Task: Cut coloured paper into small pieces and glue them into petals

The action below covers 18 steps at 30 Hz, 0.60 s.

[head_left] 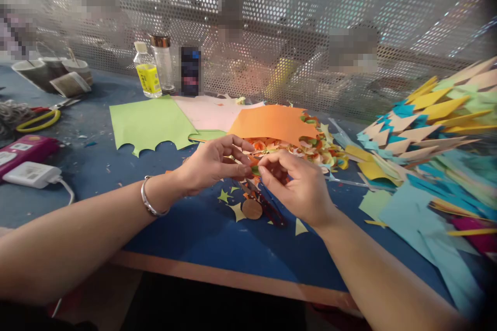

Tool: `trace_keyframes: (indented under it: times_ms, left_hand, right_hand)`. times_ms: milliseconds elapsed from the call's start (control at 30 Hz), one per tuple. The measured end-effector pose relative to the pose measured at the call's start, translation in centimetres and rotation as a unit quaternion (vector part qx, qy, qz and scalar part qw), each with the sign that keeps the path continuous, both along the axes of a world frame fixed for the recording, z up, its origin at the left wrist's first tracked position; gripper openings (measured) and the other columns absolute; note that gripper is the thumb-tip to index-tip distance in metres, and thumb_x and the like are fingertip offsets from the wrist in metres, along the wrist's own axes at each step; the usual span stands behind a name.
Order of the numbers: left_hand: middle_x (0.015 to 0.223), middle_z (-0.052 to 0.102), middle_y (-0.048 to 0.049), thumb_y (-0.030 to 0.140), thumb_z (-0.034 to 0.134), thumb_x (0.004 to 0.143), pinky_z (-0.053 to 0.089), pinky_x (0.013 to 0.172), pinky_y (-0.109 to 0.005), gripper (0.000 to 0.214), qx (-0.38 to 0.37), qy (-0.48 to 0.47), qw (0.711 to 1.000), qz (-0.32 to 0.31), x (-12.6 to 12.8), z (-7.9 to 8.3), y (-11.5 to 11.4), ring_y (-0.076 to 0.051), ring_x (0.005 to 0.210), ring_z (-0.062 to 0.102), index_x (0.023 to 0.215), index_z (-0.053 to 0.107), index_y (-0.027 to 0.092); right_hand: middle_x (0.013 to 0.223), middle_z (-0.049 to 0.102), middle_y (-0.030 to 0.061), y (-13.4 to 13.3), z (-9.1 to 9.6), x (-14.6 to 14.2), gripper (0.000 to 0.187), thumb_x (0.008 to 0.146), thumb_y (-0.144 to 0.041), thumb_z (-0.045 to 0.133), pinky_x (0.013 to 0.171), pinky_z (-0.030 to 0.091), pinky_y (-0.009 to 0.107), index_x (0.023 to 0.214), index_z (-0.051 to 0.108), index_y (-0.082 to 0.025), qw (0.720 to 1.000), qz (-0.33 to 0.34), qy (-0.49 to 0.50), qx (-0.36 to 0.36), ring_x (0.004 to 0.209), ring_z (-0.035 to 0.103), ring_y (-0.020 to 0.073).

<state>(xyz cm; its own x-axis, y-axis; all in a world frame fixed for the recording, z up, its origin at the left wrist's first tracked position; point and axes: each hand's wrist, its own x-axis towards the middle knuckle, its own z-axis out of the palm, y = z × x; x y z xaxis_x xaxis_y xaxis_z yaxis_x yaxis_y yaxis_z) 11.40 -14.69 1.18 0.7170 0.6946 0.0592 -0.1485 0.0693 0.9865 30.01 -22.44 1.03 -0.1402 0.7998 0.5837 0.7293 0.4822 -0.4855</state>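
Note:
Between my fingertips is a small green and orange paper piece (255,169), mostly covered by the fingers. My left hand (218,161) pinches it from the left, and my right hand (294,182) closes on it from the right. Just below the hands, scissors with dark handles (274,210) lie on the blue table (186,222). Beside them rest a round tan disc (252,209) and small pale green scraps (237,212). Behind the hands spreads a heap of curled paper pieces (330,155), partly under an orange sheet (274,122).
A green sheet with scalloped cuts (151,121) and a pink sheet (209,111) lie behind. A labelled bottle (148,73), a clear flask (164,64) and a phone (190,71) stand by the perforated screen (264,20). Yellow-handled scissors (39,121) lie left; folded paper points (423,114) pile right.

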Motion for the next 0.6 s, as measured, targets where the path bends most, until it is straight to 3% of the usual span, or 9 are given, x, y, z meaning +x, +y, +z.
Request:
trace_keyframes:
  times_ms: [200,433,600]
  left_hand:
    - [0.076,0.064,0.0004,0.013,0.075,0.071,0.052,0.066,-0.025,0.036,-0.023,0.004,0.999,0.034,0.22,-0.09,-0.16,-0.009,0.064,0.063,0.103,0.057,0.012]
    - [0.079,0.063,-0.0008,0.014,0.073,0.071,0.05,0.07,-0.026,0.034,0.021,-0.01,0.999,0.026,0.11,-0.17,-0.09,-0.01,0.071,0.062,0.099,0.055,0.013]
    - [0.086,0.06,-0.0003,0.015,0.073,0.069,0.051,0.07,-0.025,0.038,0.056,-0.016,0.998,0.018,0.16,-0.16,-0.21,-0.009,0.072,0.061,0.101,0.052,0.015]
  right_hand:
    - [0.071,0.063,-0.0007,0.08,-0.12,-0.06,0.002,0.085,-0.021,0.058,0.048,0.044,0.023,0.087,0.06,-0.02,1.0,0.0,0.006,-0.016,0.048,0.051,0.0074]
    - [0.077,0.065,0.0016,0.33,-0.61,0.19,0.016,0.085,-0.028,0.062,0.05,0.048,0.024,0.097,0.06,-0.018,0.994,-0.005,0.059,-0.087,0.054,0.056,0.0097]
    - [0.074,0.066,0.0021,0.34,-0.32,0.2,0.009,0.087,-0.025,0.059,0.052,0.047,0.024,0.09,0.064,-0.017,0.998,0.006,0.015,-0.058,0.055,0.056,0.01]
